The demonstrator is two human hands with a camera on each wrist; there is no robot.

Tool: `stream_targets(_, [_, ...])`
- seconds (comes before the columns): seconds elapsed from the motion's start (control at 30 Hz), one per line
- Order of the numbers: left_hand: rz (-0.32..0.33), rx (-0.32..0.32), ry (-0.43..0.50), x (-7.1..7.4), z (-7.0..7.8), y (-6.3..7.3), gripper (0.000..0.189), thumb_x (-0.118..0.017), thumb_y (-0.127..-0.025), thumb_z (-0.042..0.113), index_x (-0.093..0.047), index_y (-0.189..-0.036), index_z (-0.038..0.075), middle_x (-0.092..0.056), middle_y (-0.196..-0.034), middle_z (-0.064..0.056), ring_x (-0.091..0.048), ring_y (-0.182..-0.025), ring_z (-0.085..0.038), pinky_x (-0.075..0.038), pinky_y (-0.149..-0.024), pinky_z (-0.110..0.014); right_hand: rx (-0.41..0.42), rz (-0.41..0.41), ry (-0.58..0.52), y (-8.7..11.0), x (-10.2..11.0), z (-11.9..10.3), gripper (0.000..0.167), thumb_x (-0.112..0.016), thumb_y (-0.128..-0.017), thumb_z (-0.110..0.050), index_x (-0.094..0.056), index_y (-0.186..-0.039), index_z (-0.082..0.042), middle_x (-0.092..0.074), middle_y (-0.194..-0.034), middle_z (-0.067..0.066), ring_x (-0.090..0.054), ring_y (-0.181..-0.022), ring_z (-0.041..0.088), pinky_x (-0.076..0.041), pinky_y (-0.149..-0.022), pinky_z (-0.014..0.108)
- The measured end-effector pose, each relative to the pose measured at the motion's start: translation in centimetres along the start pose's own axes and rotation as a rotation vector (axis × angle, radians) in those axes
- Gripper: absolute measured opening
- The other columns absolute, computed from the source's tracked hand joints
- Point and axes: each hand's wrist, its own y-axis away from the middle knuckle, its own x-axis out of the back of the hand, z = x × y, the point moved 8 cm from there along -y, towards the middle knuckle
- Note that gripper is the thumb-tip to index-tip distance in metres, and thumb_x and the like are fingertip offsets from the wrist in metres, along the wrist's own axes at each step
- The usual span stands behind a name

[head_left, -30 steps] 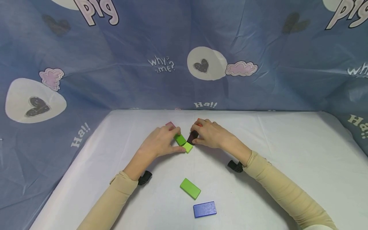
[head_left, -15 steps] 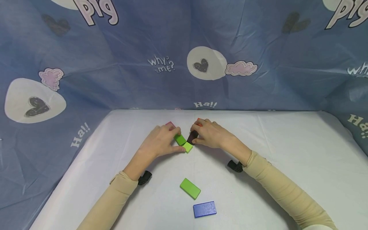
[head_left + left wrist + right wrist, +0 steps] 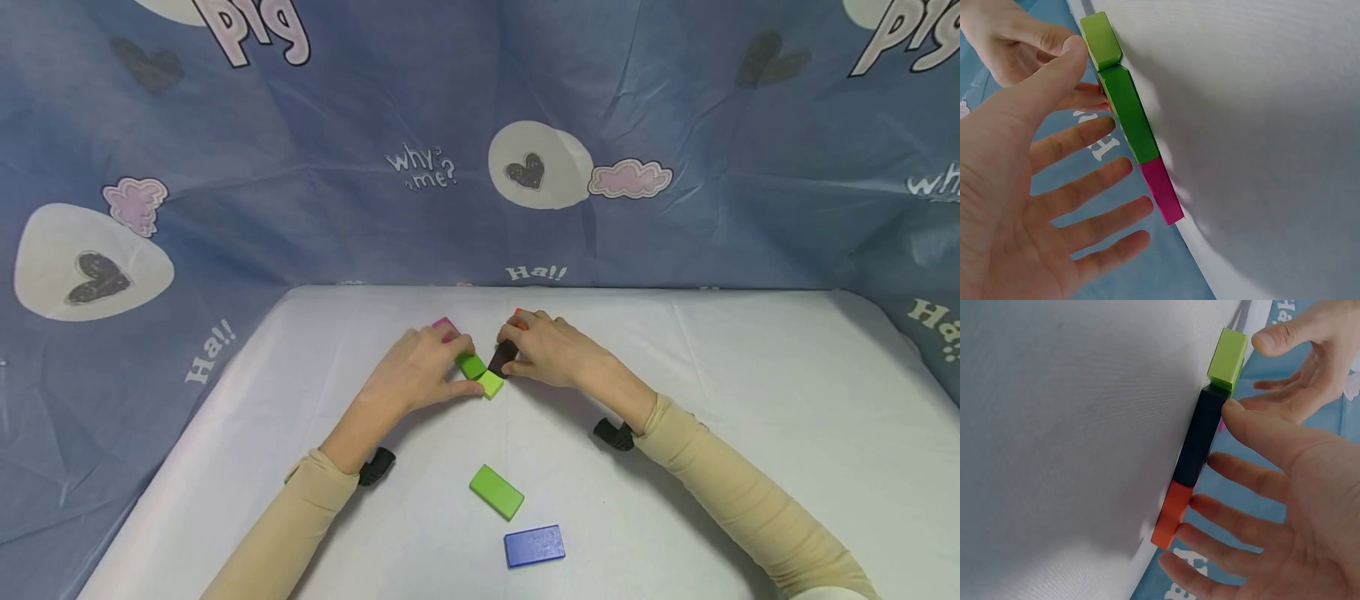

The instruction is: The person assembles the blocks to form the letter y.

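My left hand (image 3: 420, 371) has its thumb at the light green block (image 3: 491, 384) and its index finger by the darker green block (image 3: 471, 365). In the left wrist view its other fingers are spread out alongside a magenta block (image 3: 1162, 191), which lies end to end with the darker green one. My right hand (image 3: 551, 350) touches a black block (image 3: 1200, 437) with thumb and index finger. Its middle and ring fingers reach the orange block (image 3: 1172, 514) beyond. These blocks form a V, with the light green block at the point; the hands partly cover both arms in the head view.
On the white tabletop (image 3: 675, 500), nearer the person, lie a loose green block (image 3: 497, 492) and a blue block (image 3: 534, 547). Printed blue cloth (image 3: 450, 233) rises behind and beside the table. Black wrist mounts (image 3: 615, 434) hang under both wrists.
My left hand's fingers have shifted very slightly, showing a little more of the magenta block. The right hand and the blocks look unmoved.
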Motion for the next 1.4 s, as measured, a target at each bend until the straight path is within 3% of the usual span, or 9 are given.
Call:
stream_targets(0.2, [0.04,-0.034,0.008,0.7,0.4,0.2,0.049,-0.084,-0.087,0.06,-0.075,-0.112,0.019,-0.076,-0.114,-0.005,-0.075,-0.099,-0.028,-0.061,-0.085,-0.049,0.024,0.017,0.018,0.1,0.2,-0.3,0.043,-0.073,-0.104,-0.038,-0.064,-0.141,-0.018,-0.058,-0.156,0.014,-0.048,-0.154,0.04,-0.048,-0.114,0.07])
stream_targets(0.5, [0.056,-0.068,0.007,0.9,1.2,0.5,0.043,-0.086,-0.087,0.056,-0.076,-0.109,0.021,-0.076,-0.106,-0.001,-0.073,-0.09,-0.025,-0.06,-0.08,-0.046,0.076,0.055,0.046,0.9,0.7,-1.0,0.034,-0.073,-0.104,-0.037,-0.069,-0.132,-0.019,-0.067,-0.139,0.009,-0.066,-0.128,0.031,-0.057,-0.098,0.058])
stream_targets(0.6, [0.06,-0.083,0.006,1.1,1.4,0.6,0.041,-0.085,-0.088,0.055,-0.077,-0.108,0.021,-0.076,-0.106,-0.001,-0.072,-0.092,-0.023,-0.06,-0.08,-0.045,0.089,0.056,0.05,1.2,0.7,-1.2,0.033,-0.074,-0.104,-0.036,-0.07,-0.131,-0.019,-0.068,-0.139,0.01,-0.067,-0.127,0.031,-0.058,-0.095,0.056])
stream_targets(0.87, [0.104,-0.204,0.025,1.7,3.0,1.0,0.024,-0.087,-0.089,0.045,-0.083,-0.103,0.026,-0.079,-0.108,-0.001,-0.075,-0.095,-0.022,-0.062,-0.083,-0.045,0.098,0.048,0.062,1.3,0.4,-1.6,0.031,-0.076,-0.102,-0.035,-0.072,-0.129,-0.02,-0.069,-0.138,0.009,-0.068,-0.125,0.028,-0.058,-0.094,0.056])
stream_targets(1.13, [0.031,-0.199,0.007,1.3,3.8,1.1,0.014,-0.086,-0.092,0.037,-0.084,-0.105,0.032,-0.078,-0.119,0.001,-0.073,-0.113,-0.025,-0.059,-0.097,-0.049,0.083,0.062,0.064,1.2,0.3,-1.1,0.03,-0.076,-0.102,-0.035,-0.071,-0.128,-0.022,-0.07,-0.14,0.009,-0.068,-0.126,0.031,-0.058,-0.096,0.057])
stream_targets(1.4, [0.011,-0.201,-0.003,0.8,4.3,1.0,0.012,-0.087,-0.092,0.035,-0.085,-0.103,0.03,-0.081,-0.11,0.007,-0.072,-0.114,-0.025,-0.054,-0.101,-0.046,0.095,0.051,0.061,1.2,0.1,-1.0,0.029,-0.076,-0.102,-0.033,-0.071,-0.128,-0.022,-0.068,-0.142,0.01,-0.067,-0.126,0.032,-0.059,-0.095,0.056])
